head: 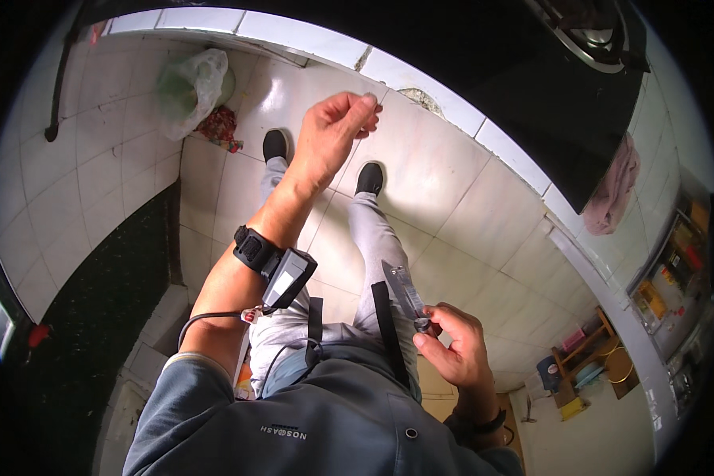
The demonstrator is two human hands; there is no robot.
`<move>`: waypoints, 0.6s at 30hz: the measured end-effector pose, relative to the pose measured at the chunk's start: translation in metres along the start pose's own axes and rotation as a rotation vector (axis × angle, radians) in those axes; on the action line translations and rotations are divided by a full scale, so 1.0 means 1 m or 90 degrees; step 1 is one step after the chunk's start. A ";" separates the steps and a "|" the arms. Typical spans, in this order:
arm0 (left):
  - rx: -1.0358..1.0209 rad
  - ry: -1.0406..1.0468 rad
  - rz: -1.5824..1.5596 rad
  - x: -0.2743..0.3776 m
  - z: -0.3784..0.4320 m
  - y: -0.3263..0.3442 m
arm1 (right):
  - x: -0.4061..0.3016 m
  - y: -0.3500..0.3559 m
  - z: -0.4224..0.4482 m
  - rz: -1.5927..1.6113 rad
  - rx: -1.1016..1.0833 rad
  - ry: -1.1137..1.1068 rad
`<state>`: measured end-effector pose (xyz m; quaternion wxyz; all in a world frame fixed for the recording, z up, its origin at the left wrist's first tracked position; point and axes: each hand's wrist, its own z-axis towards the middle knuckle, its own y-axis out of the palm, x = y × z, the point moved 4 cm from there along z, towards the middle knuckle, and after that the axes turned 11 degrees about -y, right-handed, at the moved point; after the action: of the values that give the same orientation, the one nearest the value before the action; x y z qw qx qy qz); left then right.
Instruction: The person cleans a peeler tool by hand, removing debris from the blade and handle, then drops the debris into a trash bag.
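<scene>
My left hand (338, 126) is held out over the tiled floor, in front of the white tiled counter edge (309, 38). Its fingers are curled in and the thumb presses against them; I see nothing between them. Near my right thigh, my right hand (457, 344) grips the dark handle of a metal-bladed peeling knife (403, 287). Its blade points up and away from me, and a slotted part runs along it. A strap on my left forearm carries a black box-shaped device (288, 278) with a cable.
A black glass cooktop (547, 119) lies beyond the counter edge, a pink cloth (614, 187) hanging beside it. A plastic bag (199, 89) and a red patterned packet (219, 127) are by the left wall. Rightward stands a wooden rack (589, 342) with kitchen items. A dark panel (113, 297) is at left.
</scene>
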<state>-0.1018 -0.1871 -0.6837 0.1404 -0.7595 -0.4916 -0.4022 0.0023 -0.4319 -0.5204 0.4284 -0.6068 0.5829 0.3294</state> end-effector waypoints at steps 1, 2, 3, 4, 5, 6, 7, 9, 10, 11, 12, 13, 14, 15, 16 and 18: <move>-0.003 0.012 0.006 0.005 0.003 0.000 | 0.003 0.000 -0.001 0.009 0.000 0.014; -0.006 0.023 -0.008 0.009 0.004 0.001 | 0.005 0.000 -0.002 0.019 0.000 0.029; -0.008 0.030 -0.012 0.011 0.005 0.002 | 0.008 0.001 -0.001 0.029 -0.001 0.044; -0.010 0.037 -0.016 0.013 0.005 0.002 | 0.010 0.000 0.000 0.032 0.001 0.045; -0.012 0.043 -0.021 0.013 0.005 0.001 | 0.012 -0.001 0.003 0.036 0.003 0.047; -0.015 0.042 -0.033 0.010 0.005 0.000 | 0.017 -0.001 0.005 0.037 0.007 0.048; -0.011 0.031 -0.029 0.007 0.003 -0.001 | 0.022 -0.001 0.008 0.075 0.037 0.065; -0.004 0.012 -0.023 0.001 -0.002 -0.002 | 0.031 0.002 0.016 0.149 0.099 0.100; -0.007 0.001 -0.037 -0.002 -0.003 -0.003 | 0.029 0.001 0.024 0.140 0.104 0.098; -0.004 0.008 -0.059 -0.005 -0.006 -0.005 | 0.029 0.001 0.031 0.146 0.121 0.091; -0.005 0.019 -0.078 -0.008 -0.007 -0.005 | 0.033 0.001 0.038 0.152 0.144 0.079; -0.004 0.028 -0.100 -0.010 -0.009 -0.006 | 0.036 0.000 0.045 0.157 0.163 0.070; 0.001 0.041 -0.130 -0.010 -0.009 -0.008 | 0.041 0.000 0.052 0.170 0.172 0.065; -0.009 0.058 -0.115 -0.013 -0.009 -0.009 | 0.044 0.001 0.058 0.174 0.186 0.059; -0.019 0.076 -0.099 -0.016 -0.008 -0.012 | 0.046 0.002 0.064 0.178 0.200 0.053; -0.055 0.085 -0.104 -0.020 -0.007 -0.015 | 0.049 0.005 0.074 0.196 0.230 0.052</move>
<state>-0.1216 -0.1963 -0.6969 0.1069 -0.6939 -0.5235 -0.4828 0.0093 -0.3854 -0.5961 0.4506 -0.4372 0.7349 0.2564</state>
